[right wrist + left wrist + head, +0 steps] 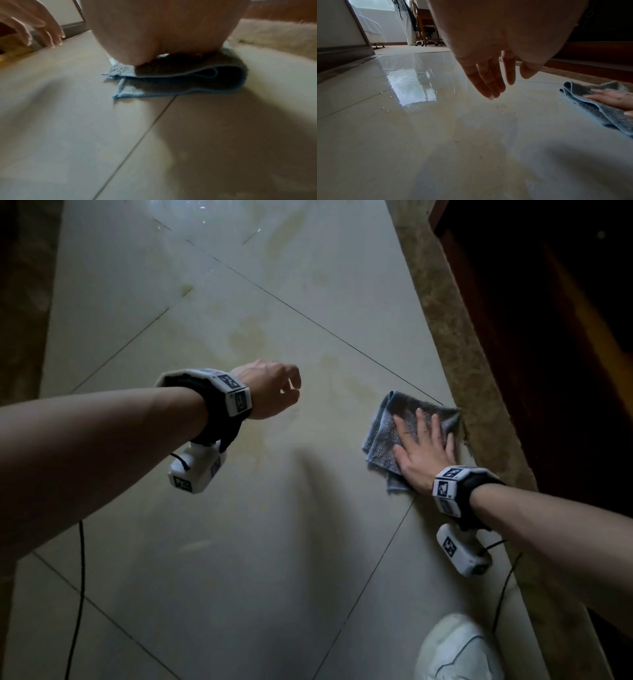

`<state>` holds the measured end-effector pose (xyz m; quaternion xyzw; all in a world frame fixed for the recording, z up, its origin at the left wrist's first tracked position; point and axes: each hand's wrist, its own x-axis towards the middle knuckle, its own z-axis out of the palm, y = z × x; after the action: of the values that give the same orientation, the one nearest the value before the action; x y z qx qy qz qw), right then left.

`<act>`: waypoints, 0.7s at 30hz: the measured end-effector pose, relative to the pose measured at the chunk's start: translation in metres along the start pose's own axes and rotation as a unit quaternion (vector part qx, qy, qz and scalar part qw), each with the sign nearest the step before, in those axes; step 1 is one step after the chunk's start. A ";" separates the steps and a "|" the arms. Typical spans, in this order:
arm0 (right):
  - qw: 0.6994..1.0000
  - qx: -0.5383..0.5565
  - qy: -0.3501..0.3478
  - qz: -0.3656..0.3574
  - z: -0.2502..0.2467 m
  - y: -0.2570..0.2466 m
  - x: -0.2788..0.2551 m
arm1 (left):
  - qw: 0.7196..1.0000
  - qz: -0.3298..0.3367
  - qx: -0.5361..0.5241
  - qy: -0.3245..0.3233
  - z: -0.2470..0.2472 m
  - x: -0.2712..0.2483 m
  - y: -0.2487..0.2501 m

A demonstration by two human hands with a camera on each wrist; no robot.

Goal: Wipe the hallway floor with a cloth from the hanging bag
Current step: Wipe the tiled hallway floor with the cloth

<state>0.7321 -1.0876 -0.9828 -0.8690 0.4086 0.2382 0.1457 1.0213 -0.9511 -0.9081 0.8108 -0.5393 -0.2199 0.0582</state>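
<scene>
A folded grey-blue cloth (pixel 385 436) lies on the pale tiled floor (pixel 239 525) beside a stone threshold strip. My right hand (pixel 423 450) presses flat on the cloth with straight, spread fingers. The right wrist view shows the cloth (pixel 180 83) under the heel of that hand (pixel 154 33). My left hand (pixel 274 388) hovers above the floor to the left of the cloth, holding nothing. Seen from the left wrist, its fingers (pixel 488 79) hang relaxed and the cloth (pixel 599 108) lies at the right edge. The hanging bag is out of view.
Yellowish stains (pixel 246 337) mark the tiles ahead, and a wet sheen (pixel 409 83) lies farther along. The stone strip (pixel 455 344) and a dark wooden door frame (pixel 548 337) bound the right side. A white shoe (pixel 459 648) stands at the bottom right. Black cables (pixel 80 577) trail over the floor.
</scene>
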 end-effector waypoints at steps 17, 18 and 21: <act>0.981 -0.132 0.001 -0.139 -0.009 0.041 0.008 | 1.000 0.010 0.003 -0.020 0.014 0.011 0.006; 0.991 -0.102 -0.008 -0.090 -0.013 0.044 0.011 | 1.000 0.011 0.005 -0.020 0.013 0.011 0.005; 0.999 -0.033 0.014 -0.008 -0.008 0.024 0.012 | 1.000 0.004 0.007 -0.013 0.010 0.012 0.001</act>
<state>0.7225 -1.1137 -0.9839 -0.8797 0.3958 0.2381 0.1130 1.0198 -0.9608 -0.9207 0.8059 -0.5449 -0.2268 0.0466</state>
